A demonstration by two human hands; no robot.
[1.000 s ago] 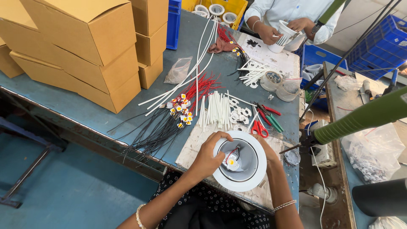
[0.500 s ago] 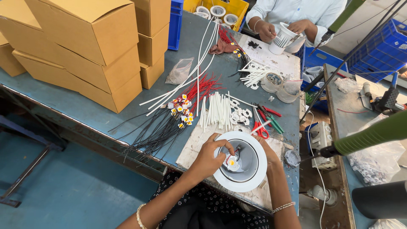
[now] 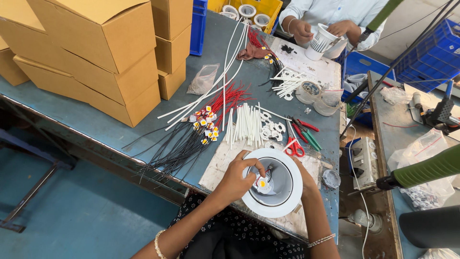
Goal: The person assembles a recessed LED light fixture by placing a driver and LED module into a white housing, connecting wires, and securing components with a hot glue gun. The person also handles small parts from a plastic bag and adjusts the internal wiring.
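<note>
**A:** What have I got in hand?

**B:** I see my left hand curled over the rim of the white round lamp housing, fingertips reaching down into its grey bowl and pinching or pressing the small yellow-centred chip there. Which of the two, I cannot tell. The housing sits at six o'clock on the worn white board, right at the near edge of the blue table.

**A:** And the other one?

**B:** My right hand is mostly hidden behind the housing at its three o'clock side. It appears to cup the outer wall, but I cannot tell how tightly the fingers close.

**A:** What lies about it?

**B:** At twelve o'clock from the housing, a row of white tubes, with red-handled scissors just beside the rim at one o'clock. At ten o'clock, a fan of black wires tipped with small chips. Cardboard boxes stand far off at ten. Across the table at one o'clock, another person's hands hold a white finned part.
</note>
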